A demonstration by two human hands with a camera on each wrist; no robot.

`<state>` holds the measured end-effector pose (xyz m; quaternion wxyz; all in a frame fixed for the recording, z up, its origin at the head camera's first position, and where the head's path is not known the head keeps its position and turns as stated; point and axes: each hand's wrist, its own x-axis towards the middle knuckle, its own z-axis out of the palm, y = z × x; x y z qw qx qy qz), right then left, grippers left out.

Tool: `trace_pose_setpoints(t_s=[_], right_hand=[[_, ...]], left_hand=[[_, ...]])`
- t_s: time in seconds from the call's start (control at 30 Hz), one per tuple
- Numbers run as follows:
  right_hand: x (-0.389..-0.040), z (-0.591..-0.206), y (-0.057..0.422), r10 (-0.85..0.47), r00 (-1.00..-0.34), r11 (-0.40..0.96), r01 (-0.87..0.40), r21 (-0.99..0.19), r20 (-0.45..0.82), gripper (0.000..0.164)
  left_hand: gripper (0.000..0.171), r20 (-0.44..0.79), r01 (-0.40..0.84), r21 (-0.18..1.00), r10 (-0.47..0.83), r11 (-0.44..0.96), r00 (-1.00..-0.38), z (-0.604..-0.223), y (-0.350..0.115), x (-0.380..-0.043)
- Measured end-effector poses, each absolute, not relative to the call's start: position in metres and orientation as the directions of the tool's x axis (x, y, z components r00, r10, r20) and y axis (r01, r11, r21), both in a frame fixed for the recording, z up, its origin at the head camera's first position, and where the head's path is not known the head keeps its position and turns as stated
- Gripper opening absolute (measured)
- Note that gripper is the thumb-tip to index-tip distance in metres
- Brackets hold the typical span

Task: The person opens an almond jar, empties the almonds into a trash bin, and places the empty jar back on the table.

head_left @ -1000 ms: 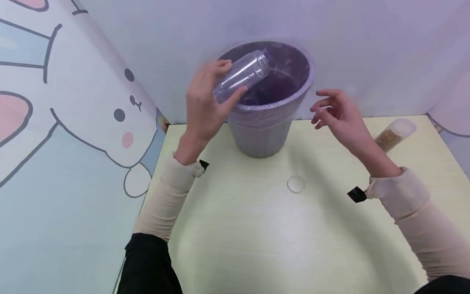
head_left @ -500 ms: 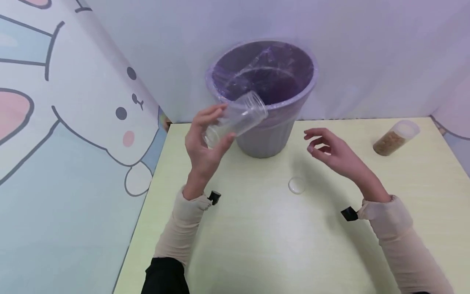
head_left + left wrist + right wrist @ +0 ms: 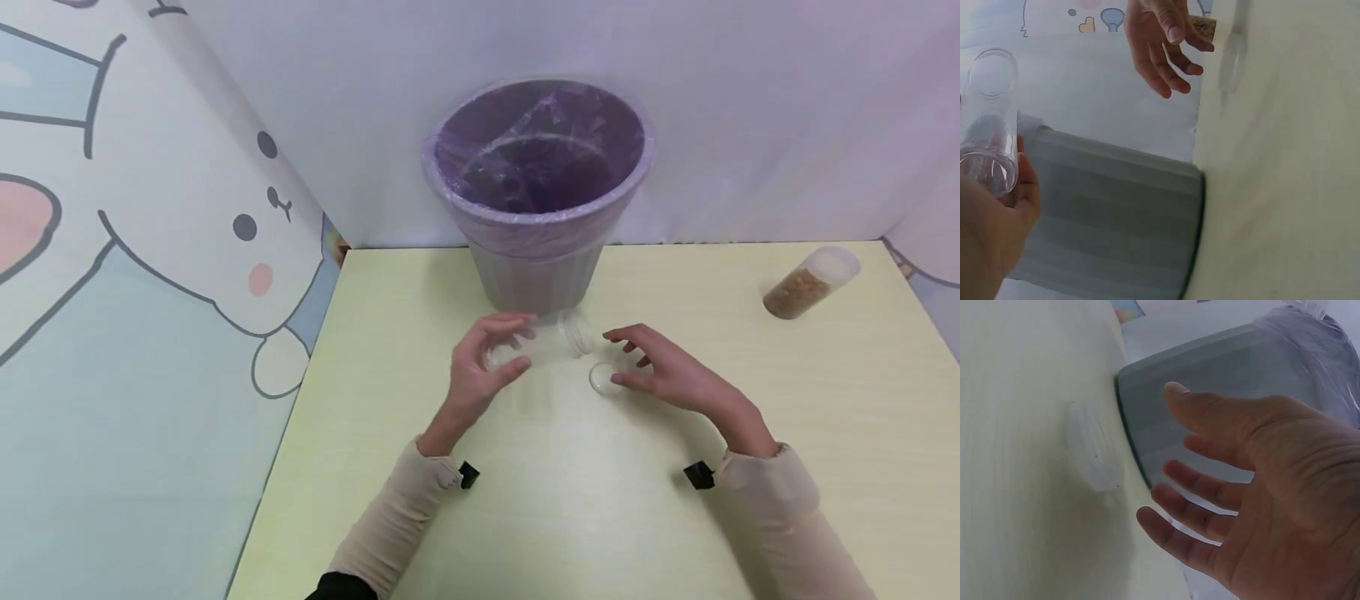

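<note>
My left hand [image 3: 476,367] grips a clear plastic jar [image 3: 558,335] by its base end, thumb on one side and fingers on the other. The jar lies tilted on its side in the air, its uncapped mouth toward the right; nothing shows inside it. In the left wrist view the jar [image 3: 991,119] is see-through. My right hand [image 3: 667,371] hovers with fingers spread and loosely bent, holding nothing. Under its fingertips a round clear lid [image 3: 598,377] lies on the table. In the right wrist view the lid [image 3: 1092,447] is apart from the fingers.
A grey bin [image 3: 536,271] lined with a purple bag stands at the table's back, against the wall. At the back right a clear jar [image 3: 798,292] holds brown bits. The pale table [image 3: 540,500] stretches toward me. A wall with a cartoon print [image 3: 180,208] rises at left.
My left hand has brought the jar out from over the bin, down toward the table and rightward. My right hand has lowered to the lid. The bin and lid have stayed put.
</note>
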<state>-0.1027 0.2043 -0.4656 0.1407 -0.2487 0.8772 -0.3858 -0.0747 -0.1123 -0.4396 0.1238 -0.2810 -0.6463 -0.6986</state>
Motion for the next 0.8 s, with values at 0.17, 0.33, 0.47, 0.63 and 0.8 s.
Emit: trace_pose_setpoints(t_s=[0.17, 0.33, 0.47, 0.63, 0.8], right_hand=[[-0.095, -0.476, 0.204, -0.534, -0.842, 0.618, -0.326, -0.716, -0.078, 0.066], [-0.091, -0.485, 0.204, -0.544, -0.838, 0.639, -0.375, -0.672, -0.05, 0.067], [-0.091, -0.491, 0.202, -0.546, -0.837, 0.654, -0.413, -0.634, -0.019, 0.069], [-0.091, -0.495, 0.2, -0.546, -0.838, 0.659, -0.448, -0.604, 0.026, 0.064], [-0.093, -0.495, 0.196, -0.548, -0.836, 0.659, -0.45, -0.603, 0.025, 0.057]], left_hand=[[0.047, 0.455, 0.441, 0.89, 0.242, -0.112, -0.857, -0.465, -0.103, -0.072], [0.043, 0.343, 0.319, 0.939, 0.267, -0.131, -0.901, -0.485, -0.101, -0.071], [0.04, 0.276, 0.241, 0.959, 0.295, -0.15, -0.915, -0.494, -0.101, -0.073], [0.038, 0.211, 0.164, 0.973, 0.329, -0.164, -0.92, -0.5, -0.102, -0.078], [0.035, 0.11, 0.074, 0.99, 0.328, -0.12, -0.938, -0.501, -0.105, -0.081]])
